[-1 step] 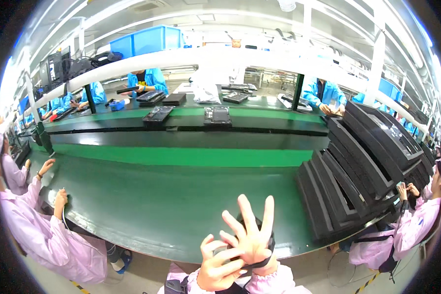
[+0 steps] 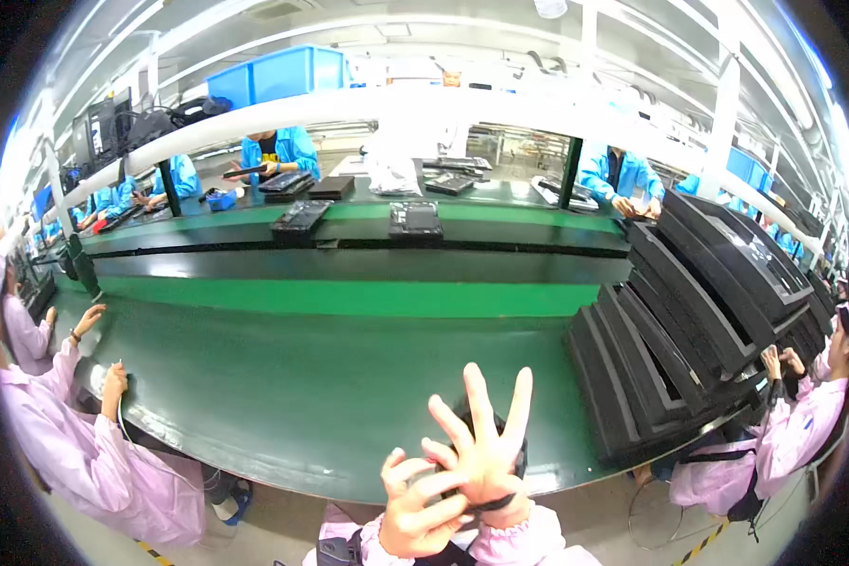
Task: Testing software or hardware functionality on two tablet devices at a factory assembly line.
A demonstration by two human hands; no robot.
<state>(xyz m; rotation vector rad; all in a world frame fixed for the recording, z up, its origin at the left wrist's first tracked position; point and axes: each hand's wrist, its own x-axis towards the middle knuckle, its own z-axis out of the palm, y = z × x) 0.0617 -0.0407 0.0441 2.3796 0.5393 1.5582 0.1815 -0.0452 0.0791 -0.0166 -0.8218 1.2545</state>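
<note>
In front of me at the table's near edge, my right hand is held up with its fingers spread apart. A black wrist strap goes round its wrist. Pressed against the base of that hand is my left hand, its fingers curled and closed at the end of the strap. Part of the strap is hidden by the left fingers. Behind my right hand some black material shows, mostly covered, so I cannot tell its kind. Both sleeves are pink.
A green-topped workbench spreads ahead. Black foam trays lean in a tall stack at right. Two dark flat devices lie on the far ledge. People in pink sit either side; others in blue work opposite.
My right hand has risen slightly, its fingers spread a little further. My left hand stays by the wrist with its fingers curled. The whole view has shifted slightly.
</note>
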